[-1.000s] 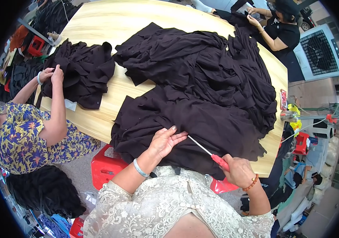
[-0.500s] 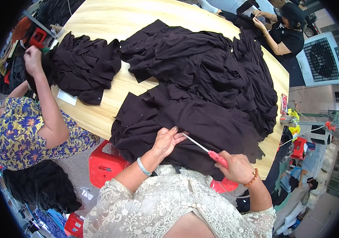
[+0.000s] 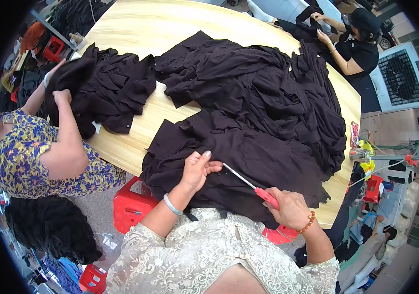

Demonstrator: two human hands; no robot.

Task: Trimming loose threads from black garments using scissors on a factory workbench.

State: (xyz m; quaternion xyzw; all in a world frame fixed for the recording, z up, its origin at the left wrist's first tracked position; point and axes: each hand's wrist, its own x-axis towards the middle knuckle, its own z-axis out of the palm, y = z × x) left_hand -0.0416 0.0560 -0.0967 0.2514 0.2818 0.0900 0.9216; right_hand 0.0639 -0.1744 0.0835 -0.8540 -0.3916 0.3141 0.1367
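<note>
Here, garment: one dark brown fabric piece [image 3: 248, 161] lies at the near edge of the pale wooden table [image 3: 170, 24].
Left hand: the left hand [image 3: 197, 169] presses flat on it, fingers together.
Right hand: the right hand [image 3: 290, 208] is clenched around one red-handled pair of scissors [image 3: 248, 182], blades touching the cloth.
Piles: two, a large heap of dark garments [image 3: 268, 93] behind, a smaller heap [image 3: 116, 88] left.
Stools: two red plastic stools [image 3: 131, 208].
People: two others at the table.

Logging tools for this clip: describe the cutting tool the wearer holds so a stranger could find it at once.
Start at the big wooden table, then the dark fabric heap at its near edge. There the right hand grips scissors pointing toward the left hand. Their red handle and bright metal blades stand out against the black cloth.
</note>
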